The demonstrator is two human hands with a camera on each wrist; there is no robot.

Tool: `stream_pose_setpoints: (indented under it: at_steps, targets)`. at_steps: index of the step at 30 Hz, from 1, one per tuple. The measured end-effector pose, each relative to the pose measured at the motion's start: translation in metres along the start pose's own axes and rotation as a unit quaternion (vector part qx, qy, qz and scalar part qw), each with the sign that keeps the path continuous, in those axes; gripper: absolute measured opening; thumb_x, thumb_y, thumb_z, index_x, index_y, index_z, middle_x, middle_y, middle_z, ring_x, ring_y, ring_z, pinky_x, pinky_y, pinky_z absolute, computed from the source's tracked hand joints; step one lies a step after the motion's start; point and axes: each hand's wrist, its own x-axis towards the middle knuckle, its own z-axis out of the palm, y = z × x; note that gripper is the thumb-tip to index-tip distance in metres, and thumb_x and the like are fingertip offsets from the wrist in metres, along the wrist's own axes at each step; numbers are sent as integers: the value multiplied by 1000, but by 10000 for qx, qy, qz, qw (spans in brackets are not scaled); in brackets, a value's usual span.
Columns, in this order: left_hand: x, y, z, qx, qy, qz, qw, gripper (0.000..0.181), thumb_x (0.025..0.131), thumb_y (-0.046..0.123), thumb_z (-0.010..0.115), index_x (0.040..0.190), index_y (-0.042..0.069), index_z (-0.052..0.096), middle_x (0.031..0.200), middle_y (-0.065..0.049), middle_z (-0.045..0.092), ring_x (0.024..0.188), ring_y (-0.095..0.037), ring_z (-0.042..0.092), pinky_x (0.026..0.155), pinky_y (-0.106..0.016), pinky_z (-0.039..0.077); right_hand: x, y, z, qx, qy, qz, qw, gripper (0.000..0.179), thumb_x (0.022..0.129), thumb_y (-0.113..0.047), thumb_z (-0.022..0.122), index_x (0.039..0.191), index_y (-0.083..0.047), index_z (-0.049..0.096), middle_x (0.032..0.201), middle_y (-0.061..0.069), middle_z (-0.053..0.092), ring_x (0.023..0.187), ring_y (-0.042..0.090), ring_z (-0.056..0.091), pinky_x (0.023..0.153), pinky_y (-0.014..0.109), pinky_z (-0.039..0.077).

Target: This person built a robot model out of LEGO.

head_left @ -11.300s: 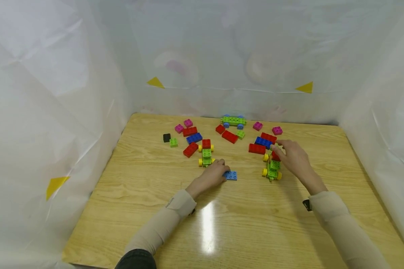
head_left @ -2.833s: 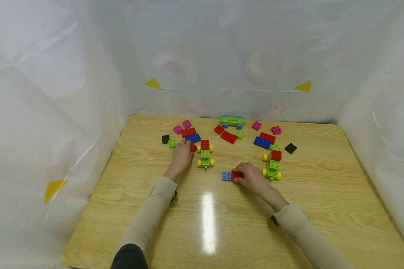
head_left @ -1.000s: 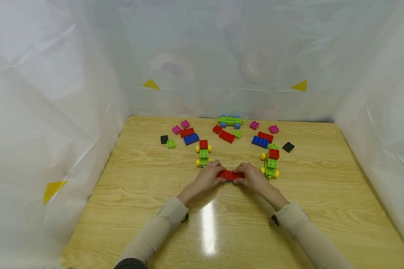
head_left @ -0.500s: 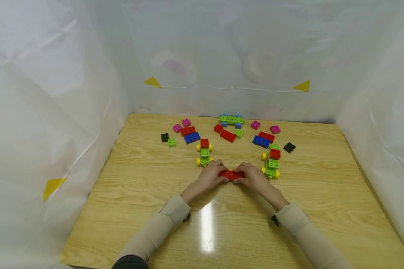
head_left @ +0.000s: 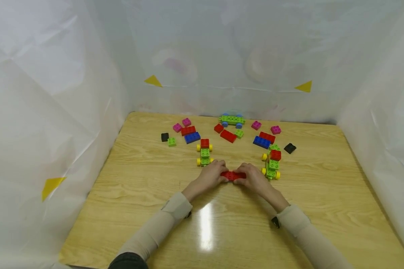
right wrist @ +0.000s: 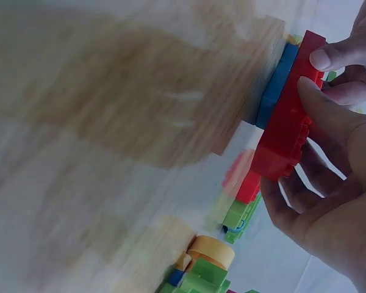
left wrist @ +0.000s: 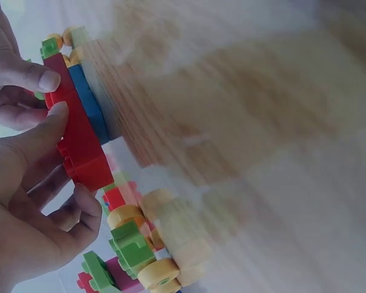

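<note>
Bricks in red point(head_left: 230, 176) sit atop a blue brick point(left wrist: 90, 102), between left grip point(head_left: 209, 176) and right grip point(head_left: 255, 179); both pinch them.

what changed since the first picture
Two red bricks, one from each side, have moved inward and nearer, onto the light blue brick. The left hand and right hand now hold them; the right hand has moved left, away from the right vehicle. That vehicle, the left vehicle and green base stayed put.

Left hand point(left wrist: 17, 210) on red bricks point(left wrist: 82, 140) atop a blue brick point(left wrist: 90, 104).
</note>
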Motion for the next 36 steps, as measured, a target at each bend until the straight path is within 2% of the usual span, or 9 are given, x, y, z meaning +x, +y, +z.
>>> stream_pose_setpoints:
  at_steps: [5, 10, 18, 27, 31, 36]
  targets:
    - [0, 1, -1, 238, -124, 72, 9996, 31, 89, 31, 70, 112, 11, 72, 102, 2, 57, 89, -12, 50, 74, -23, 44, -2, 1, 2, -4, 38, -57, 10000, 28, 79, -19, 80, 102, -4, 73, 94, 3, 67, 86, 20, 60, 77, 39, 51]
    - [0, 2, 0, 355, -94, 137, 9992, 31, 89, 32, 69, 112, 11, 71, 102, 2, 58, 89, -13, 50, 74, -24, 45, -2, 1, 2, -46, 77, -31, 10000, 28, 79, -19, 80, 101, -5, 73, 93, 2, 67, 85, 19, 59, 76, 39, 51]
    - [-5, -1, 4, -38, -72, -125, 9999, 32, 91, 29, 68, 118, 11, 67, 109, 0, 60, 92, -15, 48, 76, -24, 43, -1, -3, 3, -204, 61, 29, 9998, 28, 79, -21, 80, 101, -5, 72, 91, 2, 64, 82, 17, 57, 75, 37, 49]
    - [-5, 1, 4, 225, -16, -145, 9996, 34, 90, 27, 69, 119, 9, 65, 110, -4, 61, 95, -17, 51, 80, -26, 45, -1, -4, 4, -239, 16, 130, 9996, 28, 79, -21, 80, 101, -6, 70, 93, 2, 64, 85, 18, 58, 78, 38, 50]
    - [-10, 5, -5, 354, 64, -162, 9992, 36, 92, 27, 66, 123, 9, 64, 116, -5, 60, 103, -19, 53, 88, -29, 46, -1, -3, 4, -228, -10, 138, 9996, 28, 79, -21, 80, 101, -6, 70, 94, 3, 65, 86, 19, 58, 79, 39, 50]
    - [-23, 3, -35, -5, 467, -87, 9989, 32, 95, 25, 62, 122, 8, 65, 118, -7, 60, 109, -22, 54, 92, -34, 47, -1, -3, 5, -197, 9, 156, 9997, 28, 79, -20, 80, 101, -6, 71, 94, 3, 65, 87, 20, 59, 80, 39, 51]
